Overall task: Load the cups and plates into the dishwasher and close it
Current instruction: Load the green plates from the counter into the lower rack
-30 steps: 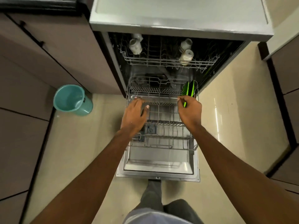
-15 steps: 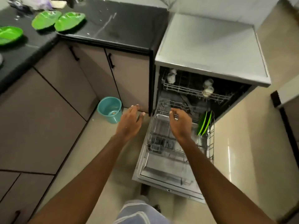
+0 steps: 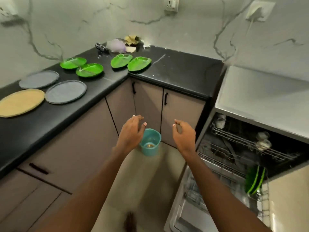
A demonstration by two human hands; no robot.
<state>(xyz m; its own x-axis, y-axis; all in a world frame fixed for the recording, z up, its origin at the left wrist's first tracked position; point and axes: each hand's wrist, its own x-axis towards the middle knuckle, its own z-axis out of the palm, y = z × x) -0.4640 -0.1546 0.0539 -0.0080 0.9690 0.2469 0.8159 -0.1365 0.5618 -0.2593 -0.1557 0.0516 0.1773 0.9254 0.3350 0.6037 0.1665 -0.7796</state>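
Note:
The dishwasher [image 3: 260, 101] stands open at the right, its lower rack [image 3: 217, 195] pulled out over the dropped door. Two green plates [image 3: 255, 180] stand upright in that rack. White cups [image 3: 263, 142] sit in the upper rack. Several green plates [image 3: 139, 64] lie on the black counter [image 3: 175, 72], beside two grey plates [image 3: 66, 92] and a tan one [image 3: 20, 102]. My left hand [image 3: 131, 133] and my right hand [image 3: 184, 135] hover empty in front of the corner cabinets, fingers loosely apart, left of the dishwasher.
A teal bucket [image 3: 150, 143] stands on the floor below the corner cabinets, just behind my left hand. Clutter, a purple cloth [image 3: 117, 45] among it, sits in the counter's back corner. Cabinet doors with black handles line the left side.
My view has swung up and left from the dishwasher rack to the counter. Both hands have come off the lower rack and moved left, away from the dishwasher.

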